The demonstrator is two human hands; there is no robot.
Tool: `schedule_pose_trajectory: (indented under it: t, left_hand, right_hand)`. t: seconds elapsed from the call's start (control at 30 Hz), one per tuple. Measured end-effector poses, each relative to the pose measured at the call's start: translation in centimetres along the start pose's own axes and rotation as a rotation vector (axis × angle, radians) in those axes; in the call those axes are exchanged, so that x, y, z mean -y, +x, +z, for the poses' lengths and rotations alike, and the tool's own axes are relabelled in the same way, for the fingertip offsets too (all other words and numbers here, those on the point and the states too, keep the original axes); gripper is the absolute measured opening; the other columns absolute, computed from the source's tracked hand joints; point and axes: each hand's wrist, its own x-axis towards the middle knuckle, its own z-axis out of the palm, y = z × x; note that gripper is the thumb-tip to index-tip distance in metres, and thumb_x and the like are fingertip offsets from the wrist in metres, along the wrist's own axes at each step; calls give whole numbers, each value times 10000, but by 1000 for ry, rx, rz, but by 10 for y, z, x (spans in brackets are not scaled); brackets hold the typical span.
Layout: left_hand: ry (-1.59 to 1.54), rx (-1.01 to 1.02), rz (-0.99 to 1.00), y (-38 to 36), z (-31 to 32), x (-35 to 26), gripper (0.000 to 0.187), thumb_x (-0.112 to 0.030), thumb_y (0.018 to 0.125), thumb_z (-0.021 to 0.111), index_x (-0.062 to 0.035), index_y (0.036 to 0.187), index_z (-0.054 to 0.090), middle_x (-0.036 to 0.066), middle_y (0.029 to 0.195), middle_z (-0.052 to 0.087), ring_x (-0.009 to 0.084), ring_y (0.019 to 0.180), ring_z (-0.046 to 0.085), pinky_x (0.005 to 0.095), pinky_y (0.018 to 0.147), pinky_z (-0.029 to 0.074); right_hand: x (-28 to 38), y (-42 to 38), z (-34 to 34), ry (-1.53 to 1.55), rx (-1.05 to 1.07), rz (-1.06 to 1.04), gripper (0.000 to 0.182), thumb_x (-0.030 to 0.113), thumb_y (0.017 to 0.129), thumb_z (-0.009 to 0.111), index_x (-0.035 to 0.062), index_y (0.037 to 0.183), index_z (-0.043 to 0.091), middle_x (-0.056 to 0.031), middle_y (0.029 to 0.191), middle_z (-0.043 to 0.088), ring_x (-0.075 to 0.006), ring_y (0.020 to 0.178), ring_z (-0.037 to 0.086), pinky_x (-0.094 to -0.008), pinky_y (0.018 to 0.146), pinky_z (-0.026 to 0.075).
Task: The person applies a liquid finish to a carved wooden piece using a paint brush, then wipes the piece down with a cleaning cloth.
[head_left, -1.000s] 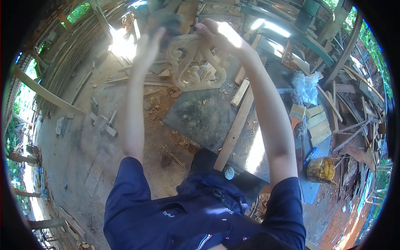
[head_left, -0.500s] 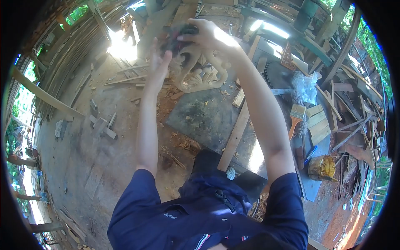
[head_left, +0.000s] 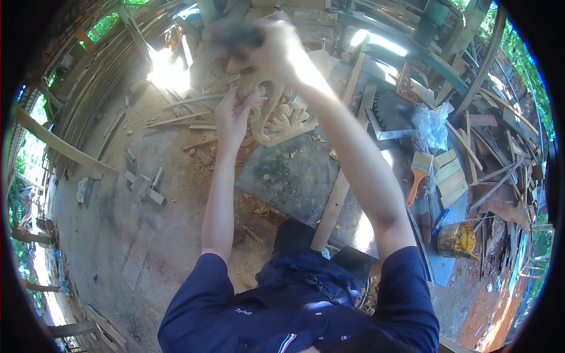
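A pale carved wooden panel (head_left: 272, 134) with scrolls and leaf shapes lies on a dark flat board (head_left: 282, 170) in front of me. My left hand (head_left: 234, 113) grips the panel's left edge, with thumb and fingers closed round a scroll. Above the panel's far part, my right hand (head_left: 275, 52) is closed round a dark object (head_left: 234, 36). Motion smears that object and the fingers, so its kind does not show. The panel's far side is partly hidden behind my right hand and forearm.
To the right are a circular saw blade (head_left: 393, 109), a clear plastic bag (head_left: 432, 126), a paintbrush (head_left: 419, 173), a blue pen (head_left: 440, 219) and a stained yellow pot (head_left: 456, 240). Wood offcuts (head_left: 144, 187) and shavings lie on the floor at left.
My left hand has moved right and slightly down onto the panel's edge. My right hand has shifted slightly up and left with the dark object, which is now more blurred.
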Motion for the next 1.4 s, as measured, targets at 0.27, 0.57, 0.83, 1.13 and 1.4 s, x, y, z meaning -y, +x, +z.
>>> schedule_pose_trajectory:
  t: [0.27,0.57,0.83,1.13,1.4]
  left_hand:
    - [217,-80,147,-7,-1,7,257,-112,994,726,37,1196,670,135,1076,766,154,1001,708,318,891,540]
    - [140,-82,122,-8,10,-1,278,-175,1004,745,42,1173,696,106,1051,788,106,953,711,265,848,533]
    - [177,-156,123,-19,14,0,285,-217,1015,736,31,1152,704,113,1010,794,105,884,712,274,792,534]
    - [464,-186,285,-37,35,-6,268,-196,977,774,43,1084,715,130,831,751,168,751,717,317,707,518]
    - [437,-250,326,-37,61,-15,298,-226,956,798,27,1090,718,142,821,750,240,733,745,336,668,528]
  right_hand:
    - [-41,-39,32,-238,-53,-280,258,136,828,660,37,1066,662,-180,959,725,-403,1038,667,-492,1057,454]
    - [-105,-25,-24,-374,-149,-105,300,106,874,654,28,1162,677,-215,1048,749,-405,992,727,-470,986,530]
    - [-129,-14,-75,-318,-514,306,303,67,859,645,-15,1145,700,-269,1059,741,-424,990,728,-452,887,583]
    - [-65,-56,25,-162,-315,-355,206,124,844,702,42,1024,760,-157,1043,760,-332,1095,707,-640,1253,216]
    - [-110,-10,-19,-132,-203,180,288,221,899,586,152,1063,813,-159,1195,747,-364,1239,646,-733,1221,135]
